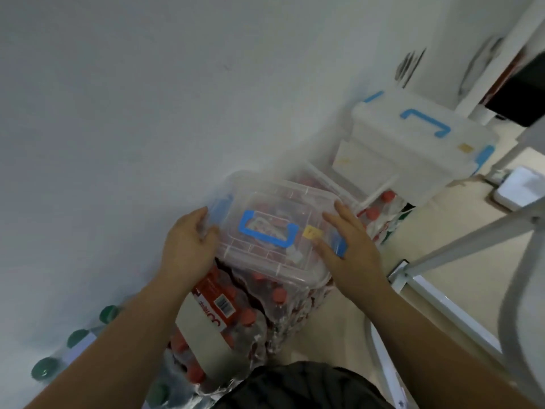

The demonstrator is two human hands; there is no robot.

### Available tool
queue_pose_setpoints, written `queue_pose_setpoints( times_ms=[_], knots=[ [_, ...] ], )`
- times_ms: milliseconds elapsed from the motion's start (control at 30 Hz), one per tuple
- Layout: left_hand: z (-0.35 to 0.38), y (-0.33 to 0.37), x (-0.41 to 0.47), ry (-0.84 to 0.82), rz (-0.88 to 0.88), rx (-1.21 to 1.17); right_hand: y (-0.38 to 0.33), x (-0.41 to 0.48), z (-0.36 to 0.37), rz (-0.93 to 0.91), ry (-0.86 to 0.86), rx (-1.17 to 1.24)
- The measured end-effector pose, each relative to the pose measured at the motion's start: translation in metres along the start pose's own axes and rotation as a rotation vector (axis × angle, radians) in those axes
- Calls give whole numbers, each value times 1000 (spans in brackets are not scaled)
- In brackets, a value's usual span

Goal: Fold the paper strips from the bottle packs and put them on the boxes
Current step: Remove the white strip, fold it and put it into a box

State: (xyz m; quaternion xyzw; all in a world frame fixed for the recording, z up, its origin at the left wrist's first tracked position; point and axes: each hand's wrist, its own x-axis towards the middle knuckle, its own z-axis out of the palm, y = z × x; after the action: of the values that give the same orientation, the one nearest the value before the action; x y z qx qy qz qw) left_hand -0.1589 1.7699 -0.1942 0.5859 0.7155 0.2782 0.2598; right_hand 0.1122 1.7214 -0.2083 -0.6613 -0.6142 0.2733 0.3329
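Here, item by item.

Box [274, 202]: clear plastic, lid on, blue handle [244, 222] lying flat on the lid and a small yellow sticker [312, 232] beside it. It sits on top of a shrink-wrapped pack [265, 305] of red-capped bottles, next to the wall [147, 98]. Red and white contents show through the lid, too blurred to tell what they are.

Left hand [188, 246]: at the box's left end, fingers curled round the edge and gripping it just below the blue latch [221, 208].

Right hand [354, 252]: at the box's right end, fingers fairly straight and spread, lying flat against the lid and side. It grasps nothing; the second latch [340, 246] shows between the fingers.

Strip [216, 301]: red and white paper with a barcode, lying across the top of the pack, below the box's near left corner and just beside the left wrist. Not on the box.

Far box [413, 149]: white, also with a blue handle, resting on a second pack [380, 208] beyond the first.

Green caps [109, 312]: a row of bottles along the wall, lower left.

Frame [460, 240]: white metal bars, at right.

Dark clothing [303, 385]: bottom edge, centre.
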Motion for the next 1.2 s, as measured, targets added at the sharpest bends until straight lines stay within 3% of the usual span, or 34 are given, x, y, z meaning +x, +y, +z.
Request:
queue_pose_setpoints(
  times_ms=[167,300,400,600,733,833,1200],
  knots=[
    [2,-5,4,-48,45,14,4,-6,10,228,254,50],
    [3,-11,10,-65,58,-9,1,-14,20,507,249,499],
    [4,-17,14,-32,55,-58,1,-14,23,488,316,587],
    [13,-17,7,71,-54,-222,-7,-17,28,322,422,330],
    [15,-17,9,30,-168,-317,-3,-15,33,287,426,138],
    [16,-14,11,-11,-218,-376,-2,-13,32,290,414,126],
    [17,-10,24,-20,30,-217,-4,-24,40,370,441,314]
  ],
)
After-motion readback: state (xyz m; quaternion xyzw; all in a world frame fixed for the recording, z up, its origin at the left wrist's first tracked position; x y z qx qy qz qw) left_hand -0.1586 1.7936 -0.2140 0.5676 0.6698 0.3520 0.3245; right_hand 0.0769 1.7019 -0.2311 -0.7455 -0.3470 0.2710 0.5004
